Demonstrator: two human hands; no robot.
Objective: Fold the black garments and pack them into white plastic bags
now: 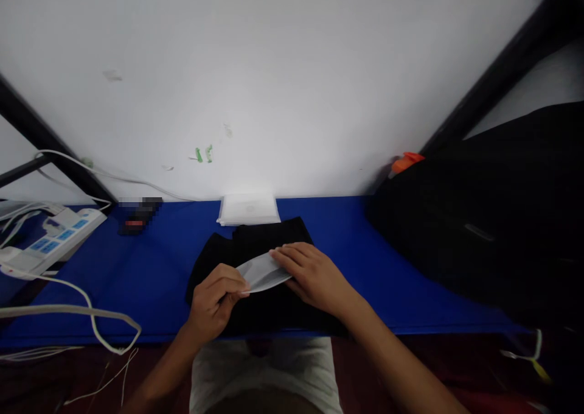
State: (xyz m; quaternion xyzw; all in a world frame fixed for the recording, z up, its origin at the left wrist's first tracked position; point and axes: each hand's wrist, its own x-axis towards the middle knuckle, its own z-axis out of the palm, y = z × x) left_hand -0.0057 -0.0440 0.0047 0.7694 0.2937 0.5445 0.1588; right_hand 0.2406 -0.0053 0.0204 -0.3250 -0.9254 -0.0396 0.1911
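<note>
A whitish plastic bag (263, 271) is held between my two hands above folded black cloth (269, 234). My left hand (215, 298) pinches the bag's left end between thumb and fingers. At its right end, my right hand (314, 276) grips the bag, fingers over the top and thumb mostly hidden beneath. The upper side of the bag bulges a little, with a lighter edge along the front. Just behind the cloth lies a flat white translucent packet (249, 209), close to the wall.
The blue surface (356, 262) meets a white wall (283, 85). On the left are a power strip (64, 237), white cables (91, 310) and a blurred-out dark item (140, 216). A large black bag (483, 219) fills the right, an orange object (406, 162) behind it.
</note>
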